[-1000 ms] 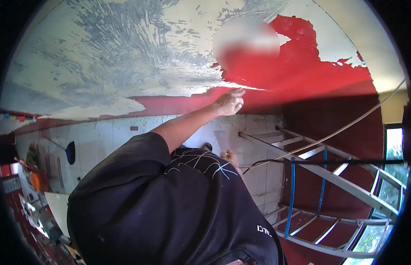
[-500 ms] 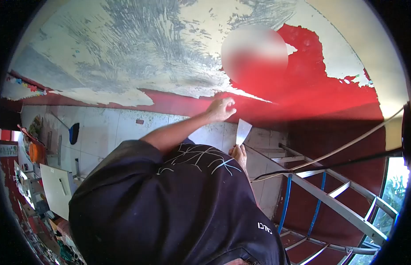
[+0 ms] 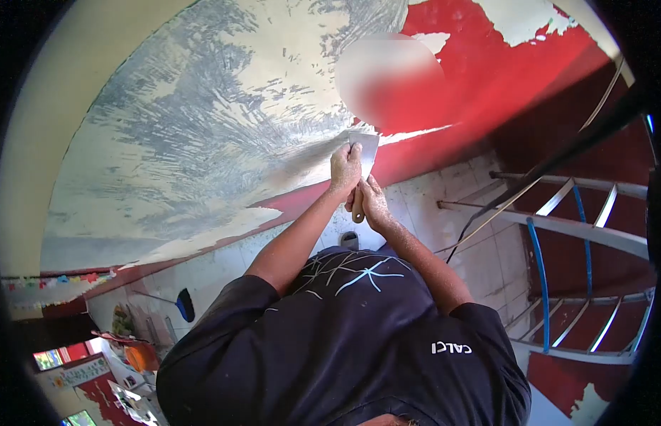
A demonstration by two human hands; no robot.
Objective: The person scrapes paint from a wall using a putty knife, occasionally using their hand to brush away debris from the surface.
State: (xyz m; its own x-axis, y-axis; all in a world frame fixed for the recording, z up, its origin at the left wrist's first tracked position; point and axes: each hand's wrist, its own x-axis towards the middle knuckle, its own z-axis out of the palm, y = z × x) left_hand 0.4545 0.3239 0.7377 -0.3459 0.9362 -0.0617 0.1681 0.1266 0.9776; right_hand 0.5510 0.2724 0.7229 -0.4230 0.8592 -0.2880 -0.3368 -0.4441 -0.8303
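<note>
A putty knife (image 3: pixel 367 150) with a wide metal blade and a light-coloured handle is held up at the wall. My left hand (image 3: pixel 345 170) presses on the blade, thumb laid along the metal. Lower down, my right hand (image 3: pixel 374 201) is closed around the handle, whose end with a hole pokes out below. The blade's edge lies at the border between the red paint (image 3: pixel 479 78) and the scraped pale-grey wall surface (image 3: pixel 195 113). Both forearms are speckled with pale flecks.
A metal ladder (image 3: pixel 586 227) with blue straps stands on the right. A dark cable (image 3: pixel 529 181) runs across near it. On the tiled floor at left lies a broom with a blue-black head (image 3: pixel 184 305), with an orange item (image 3: pixel 139 357) beyond.
My left hand, earlier without the tool and close to the wall, has come onto the blade. My right hand has raised the putty knife from near my body to the wall. The view has turned.
</note>
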